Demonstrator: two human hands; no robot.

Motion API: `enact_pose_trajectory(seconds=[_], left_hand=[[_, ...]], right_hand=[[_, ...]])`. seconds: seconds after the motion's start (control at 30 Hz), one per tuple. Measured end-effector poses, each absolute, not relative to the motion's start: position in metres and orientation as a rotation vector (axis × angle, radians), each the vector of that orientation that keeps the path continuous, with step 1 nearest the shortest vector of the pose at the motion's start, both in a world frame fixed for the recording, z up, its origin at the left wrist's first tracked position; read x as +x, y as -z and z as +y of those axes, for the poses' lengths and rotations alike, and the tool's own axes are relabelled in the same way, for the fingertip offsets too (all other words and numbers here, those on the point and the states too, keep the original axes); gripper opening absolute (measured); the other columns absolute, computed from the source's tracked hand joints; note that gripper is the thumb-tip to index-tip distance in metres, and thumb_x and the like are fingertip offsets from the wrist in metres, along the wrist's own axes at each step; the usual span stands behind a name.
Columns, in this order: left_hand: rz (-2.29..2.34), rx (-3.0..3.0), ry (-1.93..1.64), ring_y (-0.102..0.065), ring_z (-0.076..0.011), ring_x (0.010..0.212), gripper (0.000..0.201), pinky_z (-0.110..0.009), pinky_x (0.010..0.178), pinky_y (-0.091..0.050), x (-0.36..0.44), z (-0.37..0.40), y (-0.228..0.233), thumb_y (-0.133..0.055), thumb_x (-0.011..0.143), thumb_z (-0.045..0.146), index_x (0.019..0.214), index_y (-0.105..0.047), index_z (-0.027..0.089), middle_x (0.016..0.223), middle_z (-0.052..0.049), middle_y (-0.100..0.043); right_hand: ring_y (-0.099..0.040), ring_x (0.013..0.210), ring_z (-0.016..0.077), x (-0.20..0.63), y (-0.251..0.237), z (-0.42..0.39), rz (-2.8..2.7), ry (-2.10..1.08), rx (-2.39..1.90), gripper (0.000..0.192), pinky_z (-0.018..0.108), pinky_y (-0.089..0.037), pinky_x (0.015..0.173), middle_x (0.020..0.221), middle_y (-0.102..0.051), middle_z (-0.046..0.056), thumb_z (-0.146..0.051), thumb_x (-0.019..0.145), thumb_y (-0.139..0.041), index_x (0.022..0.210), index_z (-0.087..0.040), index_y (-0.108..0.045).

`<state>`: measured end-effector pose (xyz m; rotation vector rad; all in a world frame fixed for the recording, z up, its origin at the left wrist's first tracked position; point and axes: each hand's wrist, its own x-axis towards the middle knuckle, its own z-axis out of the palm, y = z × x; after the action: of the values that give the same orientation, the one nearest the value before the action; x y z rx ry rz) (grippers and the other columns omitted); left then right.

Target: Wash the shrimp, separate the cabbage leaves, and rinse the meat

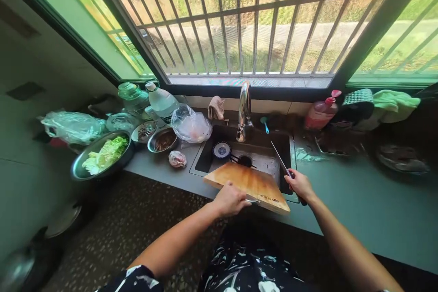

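A wooden cutting board (251, 182) is tilted over the front of the dark sink (201, 162). My left hand (230, 199) is closed on its near edge, by a metal handle. In my right hand (300, 185) is a knife (280, 158), gripped by its dark handle at the sink's right edge, the blade pointing up and away over the basin. Inside the sink lie a blue-and-white dish (221, 150) and some dark utensils that I cannot make out. Above the basin stands a chrome faucet (243, 112).
Left of the sink are a plastic bag (191, 125), a small wrapped lump (177, 159), a metal bowl (163, 140) and a wide basin (77, 169) with cabbage leaves (106, 155). A pink soap bottle (321, 112) and green cloths (393, 101) stand at the right, below the barred window.
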<state>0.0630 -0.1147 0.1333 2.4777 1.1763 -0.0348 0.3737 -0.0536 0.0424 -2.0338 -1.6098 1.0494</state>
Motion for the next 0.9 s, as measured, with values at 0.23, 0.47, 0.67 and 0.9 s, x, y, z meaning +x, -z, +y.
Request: enact_pose_trajectory(seconds=[0.23,0.47,0.67,0.9], left_hand=[[1.201,2.375,0.042,-0.06,-0.0158,0.077,0.036,-0.031,0.078,-0.029,0.053,-0.125,-0.118,-0.046,0.092,0.045,0.074,-0.065,0.019,0.074,-0.002,-0.069],[1.24,2.356,0.069,-0.059,-0.0144,0.072,0.036,-0.031,0.078,-0.03,0.055,-0.145,-0.092,-0.049,0.09,0.044,0.071,-0.065,0.018,0.07,-0.002,-0.067],[1.238,2.322,-0.127,-0.056,-0.0136,0.069,0.049,-0.03,0.074,-0.031,0.042,-0.129,-0.12,-0.043,0.09,0.055,0.066,-0.062,0.017,0.065,-0.001,-0.064],[1.216,2.346,-0.223,-0.055,-0.0135,0.067,0.052,-0.03,0.073,-0.031,0.037,-0.112,-0.126,-0.042,0.09,0.057,0.062,-0.061,0.018,0.062,-0.001,-0.062]], right_hand=[[-0.056,0.046,0.0117,0.38,-0.05,-0.045,-1.665,-1.116,-1.962,0.036,0.022,-0.041,0.052,0.053,-0.057,-0.004,-0.027,0.084,-0.05,0.116,-0.014,-0.058],[-0.056,0.046,0.012,0.386,-0.048,-0.042,-1.692,-1.15,-1.983,0.034,0.022,-0.04,0.051,0.052,-0.057,-0.004,-0.026,0.084,-0.05,0.115,-0.013,-0.058],[-0.055,0.045,0.0119,0.385,-0.043,-0.039,-1.692,-1.137,-2.0,0.037,0.022,-0.04,0.049,0.054,-0.059,-0.003,-0.027,0.083,-0.051,0.116,-0.013,-0.059],[-0.056,0.048,0.012,0.374,-0.035,-0.038,-1.689,-1.135,-1.98,0.034,0.021,-0.039,0.049,0.055,-0.06,-0.001,-0.028,0.081,-0.054,0.111,-0.016,-0.064]])
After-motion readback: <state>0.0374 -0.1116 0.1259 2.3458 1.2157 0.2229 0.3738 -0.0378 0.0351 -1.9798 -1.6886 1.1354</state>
